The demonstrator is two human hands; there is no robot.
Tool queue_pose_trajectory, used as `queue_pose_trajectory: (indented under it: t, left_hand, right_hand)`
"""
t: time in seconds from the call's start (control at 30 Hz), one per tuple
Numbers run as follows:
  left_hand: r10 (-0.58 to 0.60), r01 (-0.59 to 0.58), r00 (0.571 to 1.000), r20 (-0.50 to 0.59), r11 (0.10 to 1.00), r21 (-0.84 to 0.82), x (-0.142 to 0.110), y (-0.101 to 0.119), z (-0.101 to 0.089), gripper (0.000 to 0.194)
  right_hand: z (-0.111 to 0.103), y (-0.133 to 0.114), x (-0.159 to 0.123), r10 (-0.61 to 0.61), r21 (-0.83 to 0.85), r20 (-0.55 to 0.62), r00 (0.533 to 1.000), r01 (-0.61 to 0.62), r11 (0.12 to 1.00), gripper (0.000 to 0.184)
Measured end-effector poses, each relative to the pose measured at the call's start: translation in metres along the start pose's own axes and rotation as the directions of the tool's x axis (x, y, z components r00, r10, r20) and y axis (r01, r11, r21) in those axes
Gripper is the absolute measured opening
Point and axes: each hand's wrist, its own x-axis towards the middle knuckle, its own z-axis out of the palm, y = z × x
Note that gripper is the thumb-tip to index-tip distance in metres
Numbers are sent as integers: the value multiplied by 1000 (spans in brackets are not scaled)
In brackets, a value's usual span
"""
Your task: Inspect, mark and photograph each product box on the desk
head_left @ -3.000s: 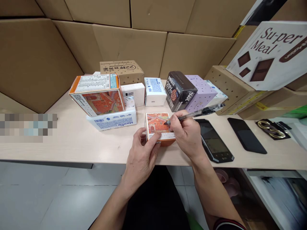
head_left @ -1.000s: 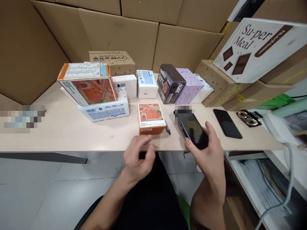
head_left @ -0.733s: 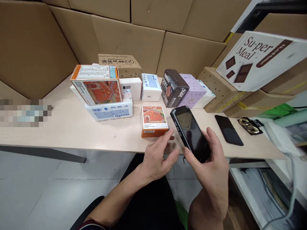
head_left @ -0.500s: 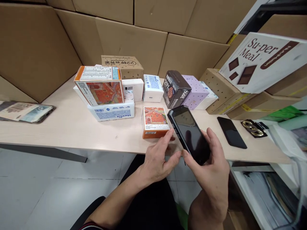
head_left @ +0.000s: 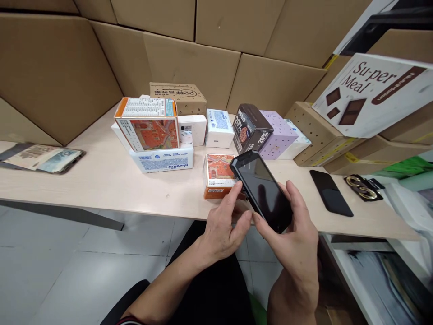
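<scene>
A thick black smartphone (head_left: 262, 189) with a dark screen is tilted above the table's front edge. My right hand (head_left: 294, 239) grips its lower right end, thumb on the near edge and fingers along the far side. My left hand (head_left: 221, 225) is at the phone's left edge, the index fingertip by the side buttons and the thumb near the lower corner. Some left fingers are hidden behind the phone. Just left of it lies a small orange-and-white box (head_left: 219, 169) with a red building picture, partly covered by phone and hand.
A larger orange box (head_left: 152, 131) rests on a white Manhua pack (head_left: 162, 159). Behind stand another white pack (head_left: 219, 128), a dark brown box (head_left: 252, 128) and a purple box (head_left: 279, 135). A second black phone (head_left: 330, 192) lies right; banknotes (head_left: 42, 155) lie left.
The phone has shifted slightly left and now overlaps the small orange box's right side. Both hands keep nearly the same hold. The camera view has tilted a little.
</scene>
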Motion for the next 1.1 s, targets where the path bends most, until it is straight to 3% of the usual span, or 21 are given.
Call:
queue_pose_trajectory:
  t: [0.6, 1.1]
  left_hand:
    - [-162, 182, 981, 106, 957, -227, 2, 1, -6, 67]
    - [-165, 180, 983, 76, 940, -289, 2, 1, -5, 71]
  right_hand:
    - [4, 2, 9, -31, 48, -19, 999, 32, 998, 92]
    - [11, 1, 7, 34, 126, -13, 999, -32, 992, 93]
